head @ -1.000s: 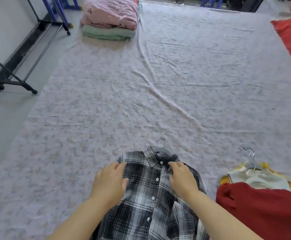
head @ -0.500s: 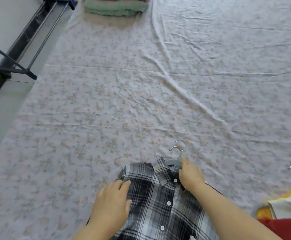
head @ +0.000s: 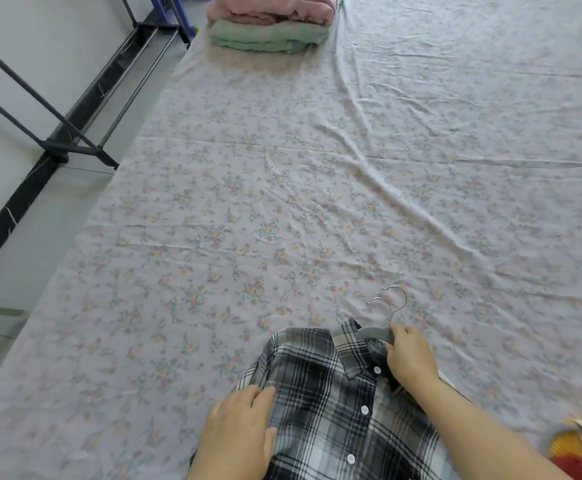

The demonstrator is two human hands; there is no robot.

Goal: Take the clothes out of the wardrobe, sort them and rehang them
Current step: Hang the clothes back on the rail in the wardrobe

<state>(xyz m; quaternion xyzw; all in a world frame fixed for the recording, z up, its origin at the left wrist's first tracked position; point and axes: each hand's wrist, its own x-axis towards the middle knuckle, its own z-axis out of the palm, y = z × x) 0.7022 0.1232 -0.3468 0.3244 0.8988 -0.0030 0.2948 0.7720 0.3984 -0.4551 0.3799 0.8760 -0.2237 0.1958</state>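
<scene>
— What is lying under everything?

— A floral sheet (head: 317, 202) is spreading out on every side of the plaid shirt (head: 334, 403). The shirt is lying buttoned in front of the person, its collar pointing away from them.

— And beyond the shirt?

— A folded pile (head: 269, 29), pink on green, is sitting far beyond the collar. A black rack (head: 57, 133) is standing well off to the shirt's left.

— How are the hands working?

— The left hand (head: 237, 434) is lying flat with straight fingers, pressing on the shirt's shoulder. The right forearm is crossing the shirt's other side, and the right hand (head: 409, 358) is curling its fingers around the grey hanger (head: 374, 332) at the collar.

— And the hanger itself?

— It is poking out of the collar, with two metal hooks (head: 391, 301) showing just beyond.
</scene>
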